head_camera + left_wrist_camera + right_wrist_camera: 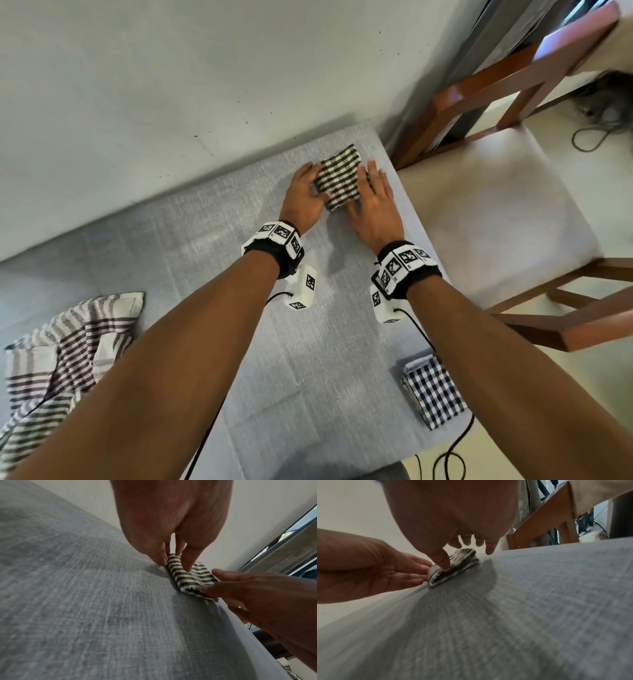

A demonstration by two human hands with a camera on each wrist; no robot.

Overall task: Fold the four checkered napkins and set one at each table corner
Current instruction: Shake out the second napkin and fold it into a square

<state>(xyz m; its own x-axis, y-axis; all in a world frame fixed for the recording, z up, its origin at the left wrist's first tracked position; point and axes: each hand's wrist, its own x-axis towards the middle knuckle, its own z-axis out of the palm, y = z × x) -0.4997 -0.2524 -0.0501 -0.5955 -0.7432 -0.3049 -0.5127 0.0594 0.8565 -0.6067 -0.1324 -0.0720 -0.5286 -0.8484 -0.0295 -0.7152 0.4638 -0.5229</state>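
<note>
A folded green-and-white checkered napkin [337, 178] [190, 577] [464, 558] lies near the far right corner of the grey table [222, 246]. My left hand [313, 185] [171, 534] touches its left edge with straight fingers and lays the thumb on top. From the right side, my right hand [368, 192] [453, 520] meets it with fingers spread flat and the thumb tip on the cloth. A folded blue checkered napkin [433, 390] sits at the near right corner. Unfolded striped napkins [65, 342] lie crumpled at the left.
A wooden chair [496, 205] with a pale seat stands close against the table's right edge. The white wall [171, 85] runs along the table's far side. Black cables [448, 459] hang off the near edge.
</note>
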